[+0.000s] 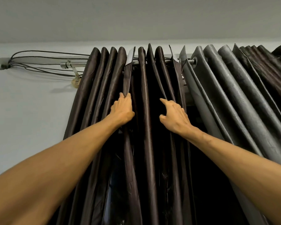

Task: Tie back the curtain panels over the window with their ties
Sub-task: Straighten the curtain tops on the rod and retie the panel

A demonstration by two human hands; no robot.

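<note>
A pale grey wall (28, 111) and a grey ceiling (136, 18) are seen behind everything, and a thin chrome curtain rod (75, 64) is taken here as the landmark. From the rod two panels are hung: a dark brown, glossy, pleated curtain panel (94, 95) below its left and middle stretch, and a grey, matt, leathery curtain panel (230, 88) below its right stretch. Their folds run with the long axis downward from the rod.

No tie is seen anywhere in view, so the tying itself is judged not yet begun; the folds are apparently being gathered first.

The relation that matters is this: between the two hands, below the middle of the rod, several brown folds are left hanging loose, so the cloth to be gathered lies to the right of the left hand (122, 109) and to the left of the right hand (175, 116). Both hands are raised to about the same height beneath the rod, neither clearly nearer to it.

The left hand is closed on the edge of one brown fold, pinched between its fingers. The right hand is held loosely open, its forefinger stretched against a brown fold, with nothing gripped.

Black cables (44, 62) are strung along the wall left of the rod's end, above a metal bracket (75, 73).
</note>
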